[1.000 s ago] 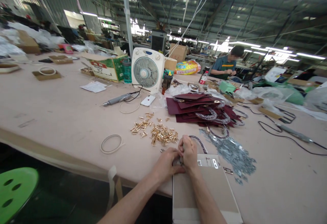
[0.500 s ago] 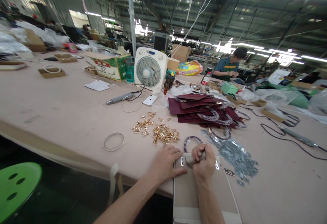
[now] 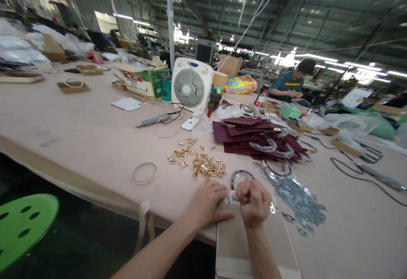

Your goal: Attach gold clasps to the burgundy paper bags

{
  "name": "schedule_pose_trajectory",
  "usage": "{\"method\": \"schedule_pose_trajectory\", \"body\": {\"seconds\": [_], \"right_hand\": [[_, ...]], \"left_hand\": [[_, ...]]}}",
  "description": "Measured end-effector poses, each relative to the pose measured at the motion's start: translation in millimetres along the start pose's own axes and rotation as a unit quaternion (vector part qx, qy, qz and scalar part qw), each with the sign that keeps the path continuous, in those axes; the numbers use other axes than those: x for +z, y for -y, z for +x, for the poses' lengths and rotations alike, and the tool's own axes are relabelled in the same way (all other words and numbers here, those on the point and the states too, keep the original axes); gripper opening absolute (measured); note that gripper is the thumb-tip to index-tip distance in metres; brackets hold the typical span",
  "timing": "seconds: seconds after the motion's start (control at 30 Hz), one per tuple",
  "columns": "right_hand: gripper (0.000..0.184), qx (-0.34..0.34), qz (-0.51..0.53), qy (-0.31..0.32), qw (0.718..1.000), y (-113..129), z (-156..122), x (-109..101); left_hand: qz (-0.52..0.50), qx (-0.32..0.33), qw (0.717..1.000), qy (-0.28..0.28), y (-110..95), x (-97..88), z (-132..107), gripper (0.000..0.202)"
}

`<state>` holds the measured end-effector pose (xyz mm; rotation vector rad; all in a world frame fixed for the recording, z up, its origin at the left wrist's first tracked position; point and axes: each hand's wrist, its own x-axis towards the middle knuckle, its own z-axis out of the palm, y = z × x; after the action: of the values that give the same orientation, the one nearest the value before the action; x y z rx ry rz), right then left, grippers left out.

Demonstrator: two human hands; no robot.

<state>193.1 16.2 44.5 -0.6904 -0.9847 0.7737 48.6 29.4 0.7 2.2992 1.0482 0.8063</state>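
Observation:
In front of me a beige flat panel (image 3: 237, 241) reaches over the table's front edge. Small white metal plates (image 3: 273, 207) sit along its far end, and a plastic-wrapped loop handle (image 3: 243, 173) curves out behind it. My left hand (image 3: 211, 200) rests on the panel's left corner, thumb apart from the fingers. Clenched above the far end, my right hand (image 3: 254, 200) grips a stubby pale rod-shaped tool (image 3: 234, 196); most of it is hidden by the fingers. Right of the panel lie a small dark plate (image 3: 288, 217) and many thin grey metal plates (image 3: 299, 198).
Gold metal fittings (image 3: 206, 166) lie scattered beyond my hands, beside a roll of tape (image 3: 144, 172). Stacked maroon pieces (image 3: 235, 132), a fan (image 3: 190, 86), a phone (image 3: 190, 123) and a corded tool (image 3: 152, 120) stand farther back. A person (image 3: 291, 82) sits across the table.
My right fist has turned and tipped over the rod-shaped tool, so less of the tool shows. My left hand keeps its place on the panel. The whole view has shifted slightly.

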Motion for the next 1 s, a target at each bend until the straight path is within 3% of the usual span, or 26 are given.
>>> {"method": "schedule_pose_trajectory", "body": {"seconds": [0.1, 0.27, 0.53, 0.7, 0.8, 1.0], "right_hand": [[0.043, -0.017, -0.025, 0.000, 1.000, -2, -4, 0], [0.049, 0.099, -0.113, 0.064, 0.987, -24, -6, -1], [0.040, 0.002, 0.005, 0.014, 1.000, 17, 10, 11], [0.048, 0.114, -0.110, 0.035, 0.987, -21, -3, 5], [0.050, 0.127, -0.088, 0.017, 0.988, -33, -8, -2], [0.041, 0.069, 0.004, 0.000, 0.998, 5, 7, 1]], "left_hand": [[-0.003, -0.004, 1.000, -0.003, -1, 0.8, 0, 0.059], [-0.011, -0.004, 1.000, -0.003, -4, -2.2, 1, 0.040], [-0.017, -0.013, 1.000, -0.001, -3, -2.2, 1, 0.061], [-0.023, -0.015, 1.000, -0.010, -4, -1.4, 1, 0.039], [-0.026, -0.010, 1.000, -0.014, -4, -0.4, 2, 0.039], [-0.023, -0.005, 1.000, -0.014, 0, 4.0, 1, 0.063]]}}
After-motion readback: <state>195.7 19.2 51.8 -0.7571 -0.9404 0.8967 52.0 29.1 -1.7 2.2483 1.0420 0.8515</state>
